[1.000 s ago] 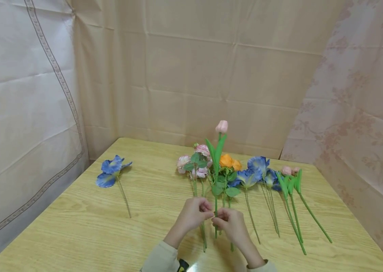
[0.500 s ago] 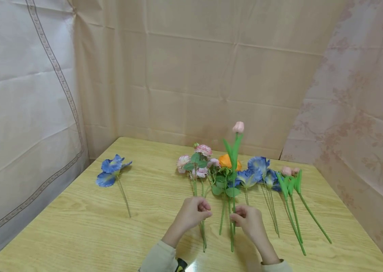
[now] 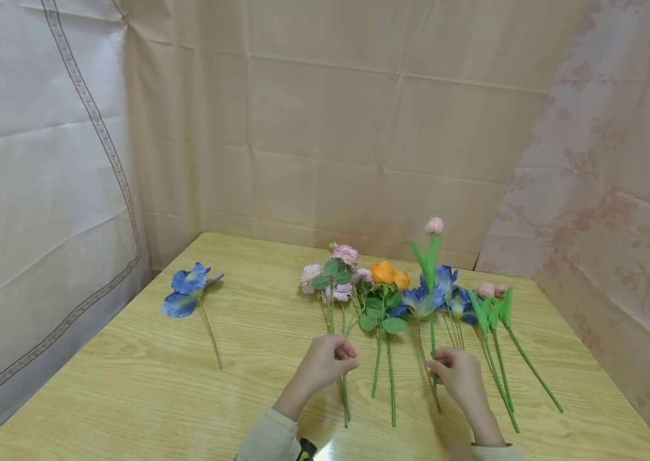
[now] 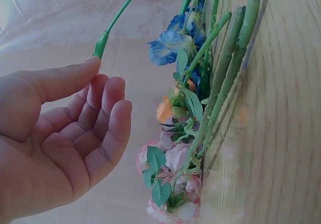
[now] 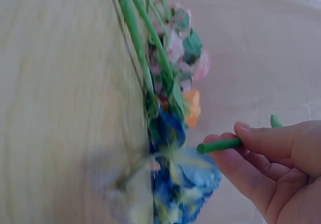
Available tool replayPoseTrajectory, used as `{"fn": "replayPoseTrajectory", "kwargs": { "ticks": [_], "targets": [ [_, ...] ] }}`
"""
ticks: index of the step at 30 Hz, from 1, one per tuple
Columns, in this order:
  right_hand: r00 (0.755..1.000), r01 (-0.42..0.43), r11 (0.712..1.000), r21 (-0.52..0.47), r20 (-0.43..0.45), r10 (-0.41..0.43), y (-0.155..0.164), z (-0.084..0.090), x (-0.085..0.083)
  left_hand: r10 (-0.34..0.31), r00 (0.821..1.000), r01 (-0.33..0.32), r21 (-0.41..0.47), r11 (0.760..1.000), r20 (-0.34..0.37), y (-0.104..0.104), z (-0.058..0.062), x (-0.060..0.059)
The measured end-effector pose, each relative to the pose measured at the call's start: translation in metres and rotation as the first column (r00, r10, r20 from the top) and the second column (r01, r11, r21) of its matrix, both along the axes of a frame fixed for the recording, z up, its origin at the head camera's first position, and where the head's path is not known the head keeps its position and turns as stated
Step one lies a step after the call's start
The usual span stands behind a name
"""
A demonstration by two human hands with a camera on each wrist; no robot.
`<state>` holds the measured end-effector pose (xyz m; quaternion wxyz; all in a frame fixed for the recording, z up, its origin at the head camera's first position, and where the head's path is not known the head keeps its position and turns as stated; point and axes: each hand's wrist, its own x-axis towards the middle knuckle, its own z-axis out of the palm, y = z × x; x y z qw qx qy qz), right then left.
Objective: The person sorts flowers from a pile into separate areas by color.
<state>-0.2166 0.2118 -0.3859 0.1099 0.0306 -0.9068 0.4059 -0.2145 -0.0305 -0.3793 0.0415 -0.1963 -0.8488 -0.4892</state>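
Note:
A pink tulip (image 3: 433,226) with green leaves stands upright above the table, its stem pinched between the thumb and fingers of my right hand (image 3: 458,376). In the right wrist view the cut end of the green stem (image 5: 220,145) pokes out past the fingertips. My left hand (image 3: 325,362) hovers near the pink roses' stems (image 3: 344,403), fingers loosely curled and holding nothing. Blue irises (image 3: 425,301) lie behind the held tulip. To their right rest several pink tulips (image 3: 494,307), their blooms partly hidden by leaves.
Pink roses (image 3: 339,275) and orange roses (image 3: 388,274) lie in a row across the middle of the wooden table (image 3: 129,384). A single blue iris (image 3: 189,291) lies apart at left. Cloth curtains (image 3: 325,128) hang behind and on both sides.
My right hand has carried the tulip rightward, away from the left hand, and the bloom sits a little lower. The left hand has stayed almost in place; one second ago it was beside the stem.

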Motion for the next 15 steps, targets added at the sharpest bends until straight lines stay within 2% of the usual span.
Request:
{"fn": "replayPoseTrajectory", "kwargs": {
  "ticks": [4,7,11,15],
  "targets": [
    [1.0,0.018,0.999,0.036,0.002,-0.018,0.014,0.0,-0.001,-0.001,1.0,0.001,-0.007,1.0,0.001,-0.001,-0.001,-0.001],
    [0.999,0.042,0.994,0.098,-0.003,-0.042,0.025,0.0,-0.001,-0.002,1.0,0.002,-0.012,1.0,0.004,-0.002,-0.003,-0.002],
    [0.997,0.077,0.973,0.216,-0.034,-0.071,0.038,0.0,0.001,-0.006,1.0,0.006,-0.015,1.0,0.011,-0.002,-0.005,-0.003],
    [0.996,0.092,0.961,0.261,-0.03,-0.088,0.05,0.001,0.003,-0.008,1.0,0.008,-0.016,1.0,0.014,-0.002,-0.006,-0.003]
  ]
}}
